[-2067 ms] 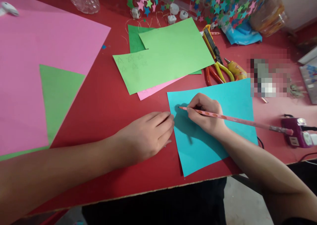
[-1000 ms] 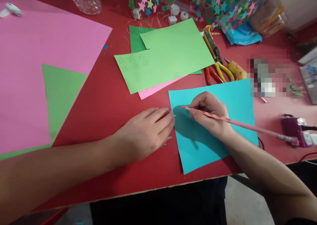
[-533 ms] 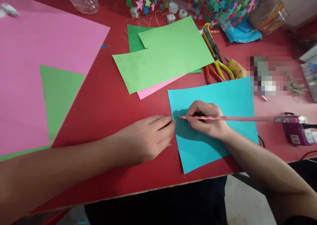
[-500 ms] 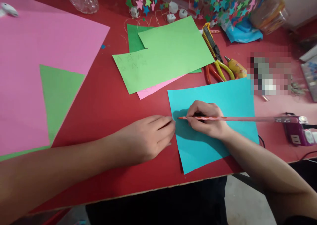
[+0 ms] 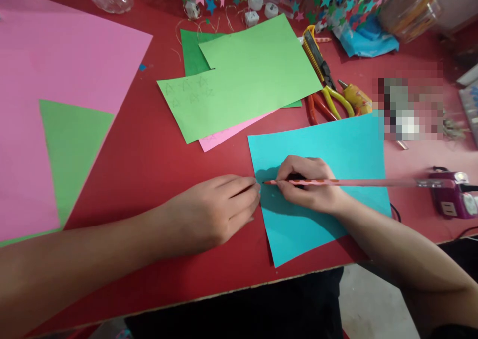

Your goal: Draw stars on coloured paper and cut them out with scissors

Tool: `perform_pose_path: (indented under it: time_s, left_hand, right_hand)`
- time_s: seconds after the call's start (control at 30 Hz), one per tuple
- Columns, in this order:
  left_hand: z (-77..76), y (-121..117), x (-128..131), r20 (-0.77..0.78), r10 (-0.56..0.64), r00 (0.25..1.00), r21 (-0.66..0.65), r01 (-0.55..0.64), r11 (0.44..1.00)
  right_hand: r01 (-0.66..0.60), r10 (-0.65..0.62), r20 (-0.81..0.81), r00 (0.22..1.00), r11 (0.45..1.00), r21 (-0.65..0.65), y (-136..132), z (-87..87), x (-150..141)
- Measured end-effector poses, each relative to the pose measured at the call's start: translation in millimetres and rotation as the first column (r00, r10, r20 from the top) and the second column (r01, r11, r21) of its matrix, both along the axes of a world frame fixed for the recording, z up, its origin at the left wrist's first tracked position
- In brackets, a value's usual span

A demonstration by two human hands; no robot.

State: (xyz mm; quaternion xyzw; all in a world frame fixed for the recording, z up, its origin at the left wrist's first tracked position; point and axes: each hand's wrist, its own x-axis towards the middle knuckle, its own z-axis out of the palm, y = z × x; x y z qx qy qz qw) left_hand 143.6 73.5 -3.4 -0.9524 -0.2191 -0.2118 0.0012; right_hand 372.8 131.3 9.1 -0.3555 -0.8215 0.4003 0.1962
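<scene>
Evidently, the pencil (image 5: 358, 182) extends through the right grip (image 5: 281, 182).

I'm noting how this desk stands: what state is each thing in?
Right hand: closed on the pencil.
Pencil: sharpened, gripped near its tip.
Left hand: palm down, fingers together.
Blue sheet: flat, partly covered.
Light green sheet: notched, stars drawn on it.
Glue gun: lying down, partly hidden.
</scene>
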Motion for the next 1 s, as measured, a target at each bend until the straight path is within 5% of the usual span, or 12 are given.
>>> perform_pose_path:
  time_s: [0.47, 1.0]
  left_hand:
    - [-1.5, 0.6, 0.8, 0.017, 0.004, 1.000, 0.034, -0.004, 0.999]
    - [-1.3, 0.8, 0.1, 0.049, -0.009, 0.999, 0.008, 0.009, 1.000]
  right_hand:
    - [0.164, -0.164, -0.026, 0.986, 0.986, 0.015, -2.9, -4.8, -1.6]
    - [0.106, -0.105, -0.024, 0.994, 0.994, 0.039, -0.5, -1.8, -0.4]
